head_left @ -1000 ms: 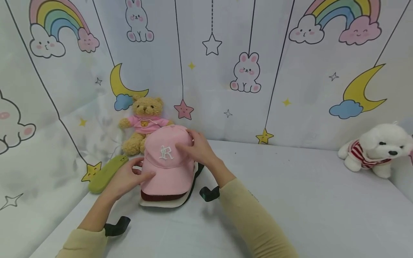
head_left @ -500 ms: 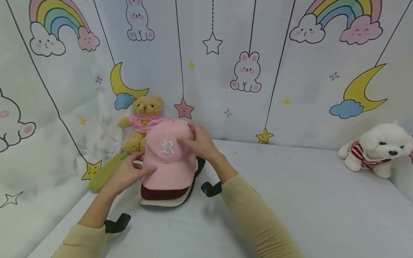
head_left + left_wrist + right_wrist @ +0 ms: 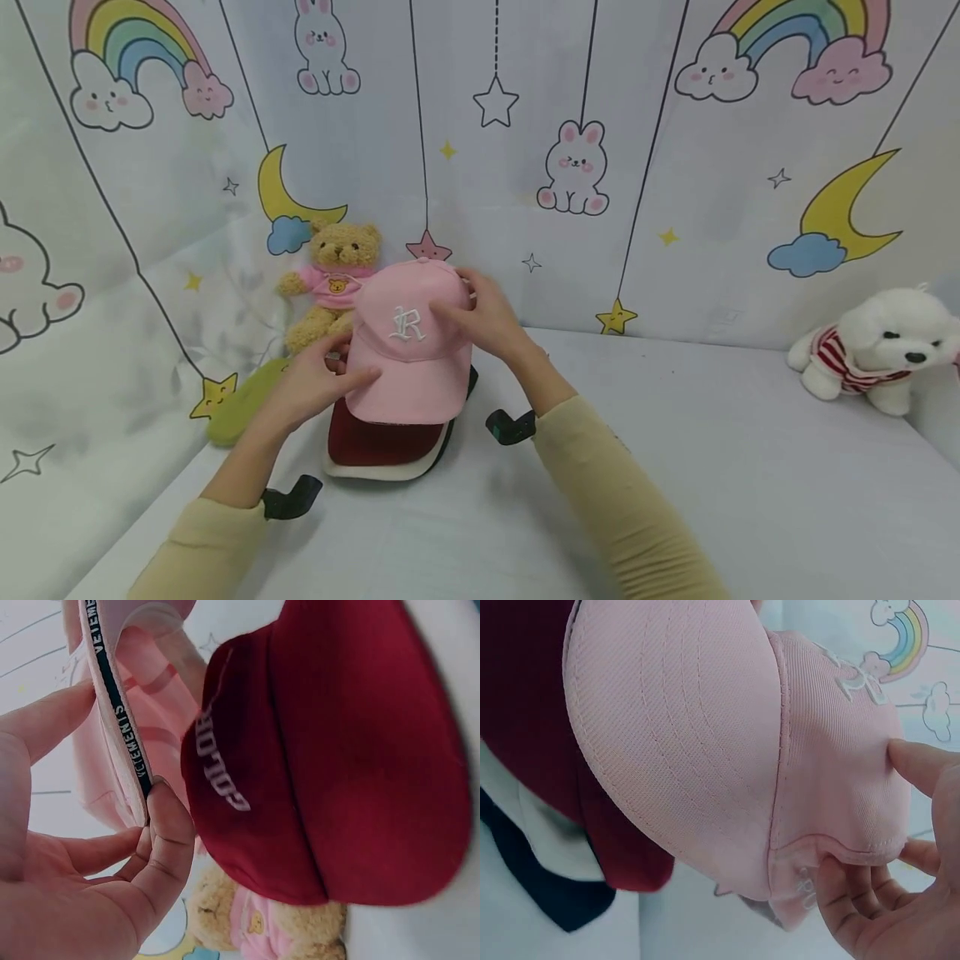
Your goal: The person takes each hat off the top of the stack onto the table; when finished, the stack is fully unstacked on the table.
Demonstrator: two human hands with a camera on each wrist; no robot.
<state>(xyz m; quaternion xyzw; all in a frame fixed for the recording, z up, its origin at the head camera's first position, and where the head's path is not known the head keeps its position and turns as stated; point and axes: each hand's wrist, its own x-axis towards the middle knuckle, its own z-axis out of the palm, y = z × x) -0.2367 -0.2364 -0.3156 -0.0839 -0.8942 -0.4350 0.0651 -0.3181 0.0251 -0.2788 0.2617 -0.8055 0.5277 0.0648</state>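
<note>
Pink cap, 1: held over red cap, 1, stacked on white cap, 1. Left hand: fingers gripping pink cap's left edge. Right hand: fingers gripping its crown's right side. Bear, 1: seated behind.

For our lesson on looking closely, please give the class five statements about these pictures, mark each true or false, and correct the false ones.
1. The left hand and right hand both hold the pink cap. True.
2. The white toy dog wears a plain blue top. False: the dog's top is striped red and white.
3. The teddy bear wears a pink shirt. True.
4. In the head view, the dark red cap hides part of the pink cap. False: the pink cap hides part of the dark red cap.
5. The pink cap bears a white letter. True.
</note>
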